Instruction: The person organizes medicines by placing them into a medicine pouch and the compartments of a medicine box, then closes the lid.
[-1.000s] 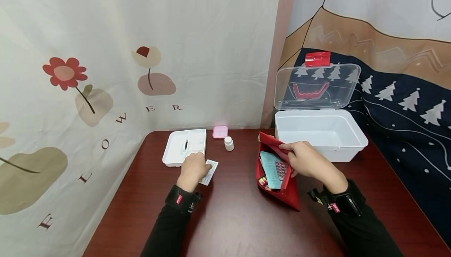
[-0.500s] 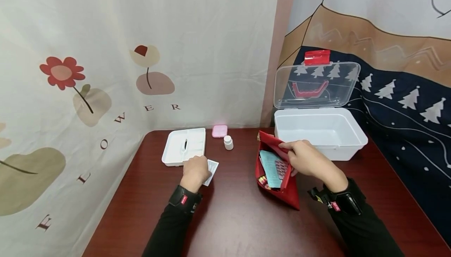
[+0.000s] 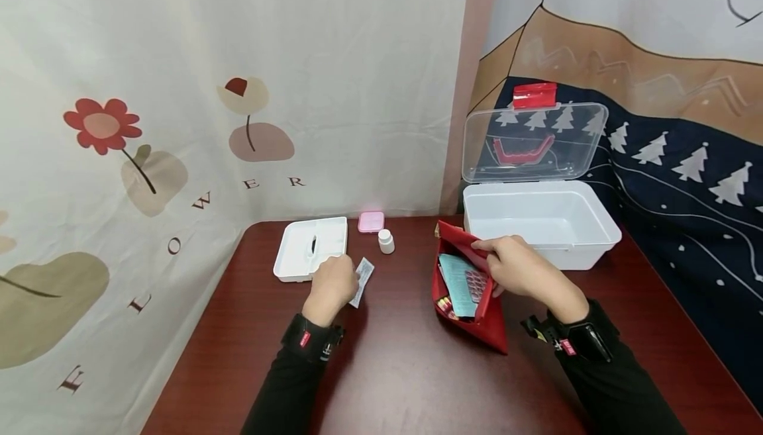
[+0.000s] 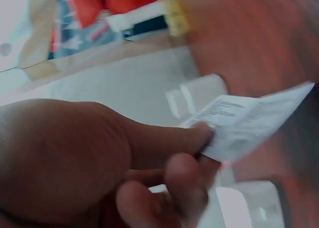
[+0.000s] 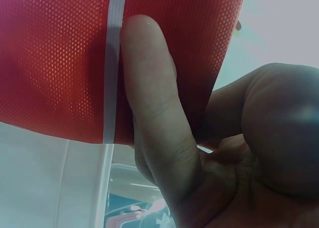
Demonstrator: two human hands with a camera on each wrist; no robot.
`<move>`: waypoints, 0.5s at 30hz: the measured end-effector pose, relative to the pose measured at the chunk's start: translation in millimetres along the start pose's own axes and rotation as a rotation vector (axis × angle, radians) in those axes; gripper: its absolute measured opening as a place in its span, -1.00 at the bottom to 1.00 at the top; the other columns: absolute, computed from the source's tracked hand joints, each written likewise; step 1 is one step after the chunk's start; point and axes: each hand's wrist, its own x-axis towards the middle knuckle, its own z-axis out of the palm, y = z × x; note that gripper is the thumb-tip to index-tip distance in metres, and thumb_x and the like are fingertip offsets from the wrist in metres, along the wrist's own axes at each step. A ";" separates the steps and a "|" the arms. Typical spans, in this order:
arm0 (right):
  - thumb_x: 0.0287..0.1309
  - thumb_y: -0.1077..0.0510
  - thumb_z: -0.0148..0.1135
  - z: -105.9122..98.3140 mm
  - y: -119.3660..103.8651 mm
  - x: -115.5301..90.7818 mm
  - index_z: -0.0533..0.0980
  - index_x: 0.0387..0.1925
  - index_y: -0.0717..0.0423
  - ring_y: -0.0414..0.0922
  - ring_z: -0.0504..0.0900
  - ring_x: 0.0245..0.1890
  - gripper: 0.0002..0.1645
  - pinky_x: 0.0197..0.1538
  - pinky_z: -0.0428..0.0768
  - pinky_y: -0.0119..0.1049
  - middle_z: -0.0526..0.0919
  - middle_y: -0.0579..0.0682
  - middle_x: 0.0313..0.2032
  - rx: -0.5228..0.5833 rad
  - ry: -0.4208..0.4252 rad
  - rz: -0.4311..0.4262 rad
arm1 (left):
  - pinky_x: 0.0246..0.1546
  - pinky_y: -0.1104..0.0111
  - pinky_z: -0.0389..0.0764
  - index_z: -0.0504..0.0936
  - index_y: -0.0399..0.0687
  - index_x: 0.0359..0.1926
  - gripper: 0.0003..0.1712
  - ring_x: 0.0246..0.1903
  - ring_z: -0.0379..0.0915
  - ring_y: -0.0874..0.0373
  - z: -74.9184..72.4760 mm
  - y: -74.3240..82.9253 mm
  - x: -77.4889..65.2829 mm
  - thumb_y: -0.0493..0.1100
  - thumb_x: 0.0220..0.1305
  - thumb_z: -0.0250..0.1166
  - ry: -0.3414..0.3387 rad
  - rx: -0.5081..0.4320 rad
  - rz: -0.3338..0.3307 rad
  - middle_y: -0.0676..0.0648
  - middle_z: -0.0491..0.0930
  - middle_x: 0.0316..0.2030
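My left hand [image 3: 335,283] pinches a folded white paper [image 3: 361,283] with small print, just in front of a shallow white tray [image 3: 324,241]. In the left wrist view, the thumb lies on the paper [image 4: 237,121], which fans out past the fingertips. On the right, my right hand [image 3: 518,266] grips the edge of a red fabric pouch [image 3: 495,332] whose mouth gapes. Inside the pouch are a light-blue packet [image 3: 456,283], a blister pack of pink pills [image 3: 475,284] and small red-and-yellow items [image 3: 445,305]. The right wrist view shows fingers against the red pouch [image 5: 60,63] with its grey stripe.
Behind the pouch stands a white box [image 3: 569,253] with its clear lid [image 3: 572,157] raised and a red latch [image 3: 534,95] on top. A small white bottle [image 3: 386,243] and a pink case [image 3: 371,222] sit near the back edge of the brown table [image 3: 387,369].
The paper in my left hand has turned and shows as a narrower strip, and the hand has shifted slightly up. My right hand and the pouch stay nearly still.
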 end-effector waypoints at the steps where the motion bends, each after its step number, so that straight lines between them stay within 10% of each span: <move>1: 0.56 0.35 -0.07 -0.1 -0.1 0.1 0.45 0.52 0.39 -0.08 0.78 -0.59 -0.40 -0.46 0.75 -0.28 0.56 0.55 0.34 -0.001 0.000 0.000 | -0.33 0.04 0.71 0.82 -0.19 -0.35 -0.76 -0.35 0.72 -0.10 -3.0 2.6 -0.6 -0.16 0.47 0.40 0.009 -0.031 0.016 -0.23 0.79 -0.33; 15: 0.54 0.36 -0.06 0.0 -1.7 -0.1 0.47 0.50 0.40 -0.11 0.74 -0.63 -0.41 -0.46 0.75 -0.25 0.62 0.55 0.24 -0.013 0.014 -0.001 | -0.32 0.31 0.57 0.96 0.04 -0.17 -0.82 -0.40 0.59 0.19 -9.3 77.7 -4.3 -0.02 0.43 0.49 0.102 -0.448 0.173 0.06 0.86 -0.35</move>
